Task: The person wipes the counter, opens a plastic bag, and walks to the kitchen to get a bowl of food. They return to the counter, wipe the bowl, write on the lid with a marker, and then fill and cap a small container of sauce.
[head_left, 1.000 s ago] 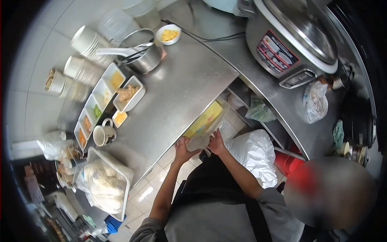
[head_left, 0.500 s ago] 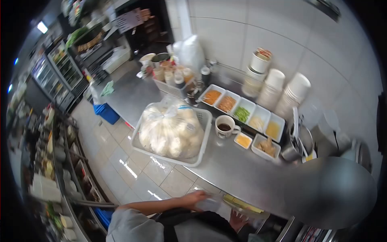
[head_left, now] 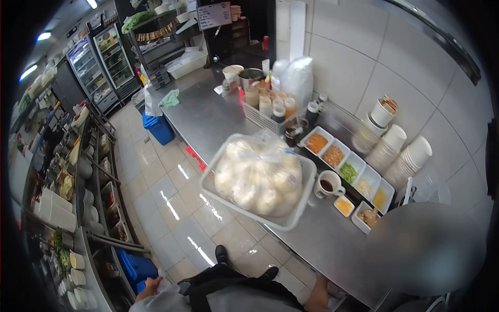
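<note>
Left hand [head_left: 150, 284] blurred, right hand off-frame

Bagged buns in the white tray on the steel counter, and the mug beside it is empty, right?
No: the mug holds dark liquid, as the head view shows. The bagged buns do sit in the white tray on the steel counter.

bagged buns [head_left: 260, 179], white tray [head_left: 297, 221], mug [head_left: 328, 185], paper cups [head_left: 410, 156]

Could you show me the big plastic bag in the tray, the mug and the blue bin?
bag [head_left: 258, 179]: head view, middle of the clear plastic.
mug [head_left: 327, 185]: head view, its open top with the dark drink.
blue bin [head_left: 158, 129]: head view, its side wall.
</note>
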Demonstrator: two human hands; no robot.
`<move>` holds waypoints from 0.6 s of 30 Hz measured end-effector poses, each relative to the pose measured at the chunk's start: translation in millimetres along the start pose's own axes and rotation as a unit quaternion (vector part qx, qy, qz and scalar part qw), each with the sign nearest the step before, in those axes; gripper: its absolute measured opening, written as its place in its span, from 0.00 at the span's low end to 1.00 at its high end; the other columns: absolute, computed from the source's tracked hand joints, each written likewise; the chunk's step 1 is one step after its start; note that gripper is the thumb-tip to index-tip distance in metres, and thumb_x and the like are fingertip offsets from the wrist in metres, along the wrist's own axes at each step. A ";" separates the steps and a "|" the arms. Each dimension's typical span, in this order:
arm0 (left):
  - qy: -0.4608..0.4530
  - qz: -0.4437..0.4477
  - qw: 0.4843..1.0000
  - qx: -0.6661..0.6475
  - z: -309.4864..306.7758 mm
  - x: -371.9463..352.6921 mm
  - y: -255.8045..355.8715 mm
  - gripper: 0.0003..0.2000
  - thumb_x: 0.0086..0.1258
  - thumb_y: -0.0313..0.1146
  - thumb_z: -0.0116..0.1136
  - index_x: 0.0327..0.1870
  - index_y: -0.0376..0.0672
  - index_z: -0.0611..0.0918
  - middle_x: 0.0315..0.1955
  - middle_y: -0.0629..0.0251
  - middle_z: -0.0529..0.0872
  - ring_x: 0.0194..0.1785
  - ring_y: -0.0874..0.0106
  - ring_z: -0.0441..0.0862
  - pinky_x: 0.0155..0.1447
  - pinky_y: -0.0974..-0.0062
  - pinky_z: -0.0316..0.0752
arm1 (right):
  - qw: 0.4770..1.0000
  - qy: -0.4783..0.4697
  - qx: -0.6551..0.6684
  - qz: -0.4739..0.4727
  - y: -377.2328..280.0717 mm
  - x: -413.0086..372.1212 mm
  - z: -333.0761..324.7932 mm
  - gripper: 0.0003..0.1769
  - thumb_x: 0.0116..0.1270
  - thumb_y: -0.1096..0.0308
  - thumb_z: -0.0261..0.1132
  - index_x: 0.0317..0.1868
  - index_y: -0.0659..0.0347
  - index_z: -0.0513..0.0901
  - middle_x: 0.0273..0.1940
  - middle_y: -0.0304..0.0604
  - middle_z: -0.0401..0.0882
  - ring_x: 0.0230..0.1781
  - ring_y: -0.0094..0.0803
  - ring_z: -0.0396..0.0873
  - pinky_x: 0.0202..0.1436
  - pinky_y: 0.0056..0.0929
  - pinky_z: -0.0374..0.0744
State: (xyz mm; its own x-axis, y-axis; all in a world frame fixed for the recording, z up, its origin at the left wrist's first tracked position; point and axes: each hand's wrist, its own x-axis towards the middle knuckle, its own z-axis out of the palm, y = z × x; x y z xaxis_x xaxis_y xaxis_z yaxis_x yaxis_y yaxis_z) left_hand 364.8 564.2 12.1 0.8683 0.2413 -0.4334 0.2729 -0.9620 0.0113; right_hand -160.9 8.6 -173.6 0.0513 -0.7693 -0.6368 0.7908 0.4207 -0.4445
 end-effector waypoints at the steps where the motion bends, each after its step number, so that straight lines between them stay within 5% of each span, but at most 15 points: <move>1: -0.029 -0.033 0.999 0.004 0.0 5.5 -18.1 0.39 0.46 0.57 0.64 0.46 0.23 0.75 0.47 0.36 0.76 0.46 0.49 0.79 0.50 0.63 0.76 | 0.994 -0.024 -0.100 0.027 24.1 -1.3 2.7 0.28 0.63 0.46 0.53 0.58 0.54 0.70 0.56 0.42 0.69 0.58 0.47 0.66 0.56 0.62 0.64; 3: -0.103 -0.083 0.991 -0.016 8.0 20.1 -29.6 0.40 0.46 0.57 0.65 0.47 0.24 0.75 0.47 0.37 0.76 0.46 0.50 0.80 0.49 0.63 0.76 | 0.933 -0.054 -0.332 0.132 90.4 -7.3 12.5 0.28 0.64 0.47 0.53 0.59 0.55 0.68 0.55 0.43 0.69 0.59 0.45 0.66 0.56 0.62 0.64; 5: -0.154 -0.104 0.982 -0.046 14.8 40.8 -37.3 0.40 0.45 0.57 0.65 0.47 0.25 0.75 0.47 0.38 0.76 0.45 0.51 0.80 0.48 0.63 0.77 | 0.796 0.019 -0.512 0.323 173.9 -29.7 68.3 0.29 0.61 0.47 0.57 0.60 0.49 0.67 0.55 0.40 0.67 0.57 0.38 0.68 0.51 0.61 0.67; 7: -0.191 -0.105 0.972 -0.083 19.9 67.0 -47.9 0.40 0.45 0.58 0.65 0.48 0.25 0.75 0.47 0.39 0.77 0.45 0.52 0.80 0.47 0.63 0.77 | 0.702 -0.179 -0.604 0.333 237.5 -101.5 151.5 0.30 0.62 0.46 0.57 0.61 0.51 0.66 0.54 0.39 0.68 0.54 0.33 0.69 0.51 0.53 0.68; 10: -0.234 -0.092 0.952 -0.174 12.6 116.8 -49.2 0.40 0.45 0.58 0.65 0.48 0.26 0.75 0.48 0.41 0.77 0.44 0.53 0.81 0.45 0.63 0.78 | 0.406 -0.504 -0.672 0.361 421.6 -86.9 185.9 0.31 0.65 0.45 0.52 0.62 0.55 0.65 0.53 0.40 0.71 0.52 0.32 0.69 0.53 0.42 0.68; 12: -0.229 -0.068 0.950 -0.200 0.3 150.9 -40.6 0.40 0.44 0.58 0.66 0.48 0.27 0.75 0.48 0.42 0.77 0.44 0.54 0.81 0.44 0.64 0.79 | 0.255 -0.677 -0.614 0.315 541.1 -72.5 204.5 0.32 0.68 0.45 0.48 0.63 0.58 0.64 0.52 0.41 0.72 0.51 0.31 0.69 0.54 0.34 0.68; 14: -0.175 -0.029 0.979 -0.102 -35.7 164.5 1.4 0.37 0.46 0.56 0.65 0.47 0.28 0.77 0.43 0.43 0.80 0.40 0.58 0.83 0.38 0.67 0.80 | 0.232 -0.779 -0.555 0.178 617.8 -70.1 262.0 0.32 0.70 0.47 0.47 0.66 0.60 0.60 0.58 0.43 0.70 0.55 0.32 0.68 0.59 0.31 0.66; 15: -0.184 0.002 0.978 -0.098 -56.1 169.5 22.2 0.37 0.47 0.56 0.64 0.47 0.28 0.78 0.41 0.44 0.81 0.39 0.59 0.83 0.37 0.68 0.80 | 0.222 -0.747 -0.589 0.215 624.3 -93.4 332.5 0.29 0.70 0.50 0.49 0.65 0.59 0.62 0.61 0.44 0.68 0.59 0.32 0.66 0.63 0.31 0.63; 17: -0.198 0.036 0.971 -0.128 -95.2 171.0 62.4 0.36 0.48 0.56 0.63 0.47 0.27 0.78 0.37 0.44 0.82 0.38 0.59 0.83 0.37 0.67 0.80 | 0.228 -0.710 -0.650 0.146 586.8 -182.2 497.4 0.28 0.70 0.50 0.49 0.63 0.60 0.65 0.60 0.47 0.68 0.60 0.35 0.67 0.64 0.32 0.63; 18: -0.199 0.041 0.966 -0.163 -113.0 168.9 80.6 0.36 0.49 0.56 0.62 0.47 0.27 0.78 0.36 0.45 0.83 0.37 0.58 0.83 0.37 0.67 0.79 | 0.282 -0.728 -0.624 0.048 612.4 -172.7 525.6 0.27 0.70 0.50 0.49 0.61 0.60 0.68 0.61 0.49 0.67 0.61 0.40 0.66 0.64 0.33 0.63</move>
State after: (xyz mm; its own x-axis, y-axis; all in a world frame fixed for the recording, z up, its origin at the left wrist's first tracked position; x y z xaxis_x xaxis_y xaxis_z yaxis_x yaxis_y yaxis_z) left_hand 580.2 541.9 41.6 0.6826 0.0354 -0.7299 0.3819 -0.8688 0.3151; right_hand 635.0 146.4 -4.7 0.9494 0.2735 -0.1544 -0.0399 -0.3828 -0.9230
